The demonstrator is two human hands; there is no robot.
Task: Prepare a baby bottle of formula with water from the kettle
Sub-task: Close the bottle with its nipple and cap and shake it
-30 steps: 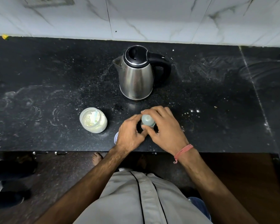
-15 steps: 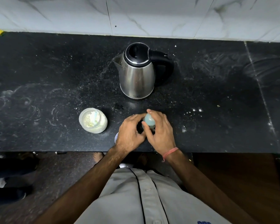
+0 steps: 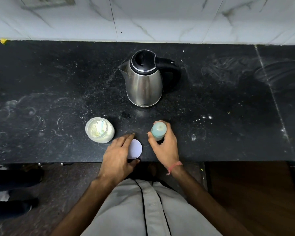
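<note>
A pale blue baby bottle [image 3: 158, 130] stands upright on the black counter [image 3: 58, 79], and my right hand [image 3: 165, 149] grips its body from the near side. My left hand [image 3: 118, 155] lies flat at the counter's front edge. Its straight fingers run along the left rim of a white round lid [image 3: 135, 149] and its thumb sits at the lid's near rim. An open jar of formula powder [image 3: 100, 130] with a scoop inside stands left of the hands. The steel kettle [image 3: 144, 79], black lid closed, stands behind the bottle with its handle to the right.
Spilled powder specks [image 3: 206, 117] dot the counter to the right of the bottle. A white marble wall [image 3: 160, 19] backs the counter, with a socket plate [image 3: 46, 0] at the top left. The floor lies below the front edge.
My left hand has let go of the bottle and moved down-left onto the white lid. My right hand has kept hold of the bottle, whose whole top now shows.
</note>
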